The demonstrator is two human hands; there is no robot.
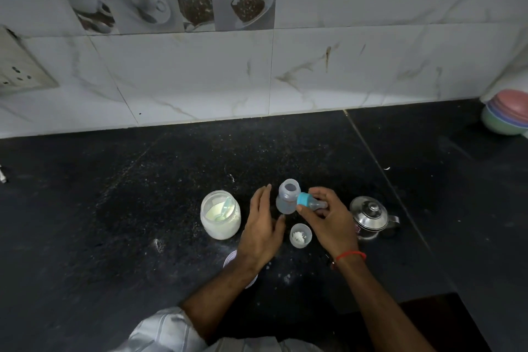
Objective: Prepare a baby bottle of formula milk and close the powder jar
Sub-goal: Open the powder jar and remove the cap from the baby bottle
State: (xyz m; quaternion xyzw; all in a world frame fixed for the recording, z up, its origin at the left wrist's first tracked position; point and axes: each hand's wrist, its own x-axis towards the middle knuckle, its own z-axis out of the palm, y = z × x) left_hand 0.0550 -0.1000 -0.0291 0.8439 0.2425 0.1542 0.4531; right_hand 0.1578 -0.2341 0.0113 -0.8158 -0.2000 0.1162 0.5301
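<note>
Forearms reach up from the bottom centre of the frame. Your left hand (261, 227) is spread open and empty beside the baby bottle (287, 200), which stands uncapped on the dark worktop (128, 208) at lower centre. Your right hand (328, 217) pinches the teal-ringed teat cap (310, 202) just beside the bottle mouth. The bottle looks like light, smooth plastic, easily tipped; grip its waist. Left of it stands the open powder jar (220, 214), scoop inside. No legible writing anywhere.
</note>
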